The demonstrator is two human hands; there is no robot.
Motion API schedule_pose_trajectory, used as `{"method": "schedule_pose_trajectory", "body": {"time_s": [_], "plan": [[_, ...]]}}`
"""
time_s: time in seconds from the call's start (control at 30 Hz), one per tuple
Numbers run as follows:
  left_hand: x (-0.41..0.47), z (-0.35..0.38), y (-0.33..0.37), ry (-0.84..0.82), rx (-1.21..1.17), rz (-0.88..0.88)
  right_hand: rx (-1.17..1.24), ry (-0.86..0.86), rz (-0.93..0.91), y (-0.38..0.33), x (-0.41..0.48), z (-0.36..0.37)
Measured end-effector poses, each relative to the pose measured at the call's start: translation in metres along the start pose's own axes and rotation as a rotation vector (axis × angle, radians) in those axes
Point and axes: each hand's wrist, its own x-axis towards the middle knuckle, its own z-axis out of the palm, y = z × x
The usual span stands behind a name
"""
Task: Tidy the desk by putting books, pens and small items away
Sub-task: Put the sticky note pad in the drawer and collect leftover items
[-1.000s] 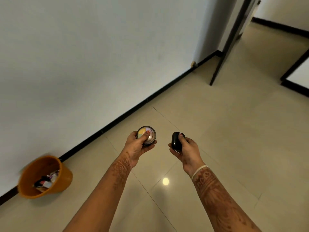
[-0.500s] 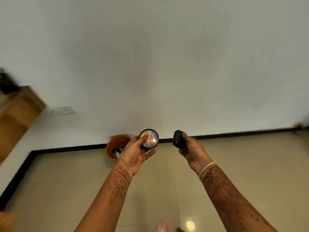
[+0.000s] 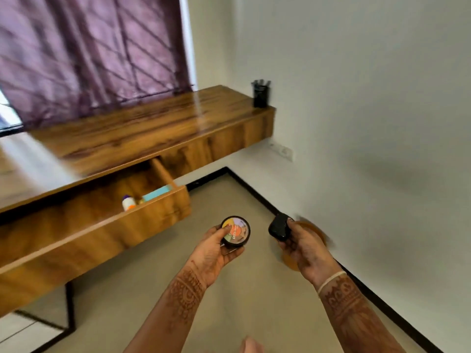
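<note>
My left hand (image 3: 212, 250) holds a round black tin (image 3: 237, 231) with a multicoloured lid, thumb resting on the lid. My right hand (image 3: 303, 247) grips a small black case (image 3: 279, 227). Both are held over the floor, in front of the wooden desk (image 3: 158, 123). Its drawer (image 3: 153, 212) is pulled open to the left of the tin and holds a small white bottle (image 3: 128, 202) and a teal box (image 3: 156, 193). A black pen holder (image 3: 260, 94) with pens stands on the desk's far right corner.
An orange bin (image 3: 318, 234) sits on the floor against the white wall, mostly hidden behind my right hand. A purple curtain (image 3: 89, 52) hangs behind the desk. A wall socket (image 3: 281, 150) is below the desk's right end. The floor is beige tile.
My view has swung left from the bare wall to the desk and its open drawer. Both hands keep the same hold on the tin and the case.
</note>
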Motion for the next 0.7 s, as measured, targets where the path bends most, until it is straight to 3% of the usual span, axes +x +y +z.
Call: {"method": "schedule_pose_trajectory", "body": {"time_s": [0.3, 0.5, 0.7], "plan": [[0.034, -0.096, 0.067, 0.173, -0.123, 0.127, -0.154, -0.236, 0.167, 0.041, 0.059, 0.149], [0.08, -0.152, 0.145, 0.243, -0.123, 0.227, -0.28, -0.37, 0.134, 0.048, 0.106, 0.252], [0.12, -0.204, 0.203, 0.392, -0.066, 0.201, -0.478, -0.428, 0.049, 0.053, 0.15, 0.344]]}}
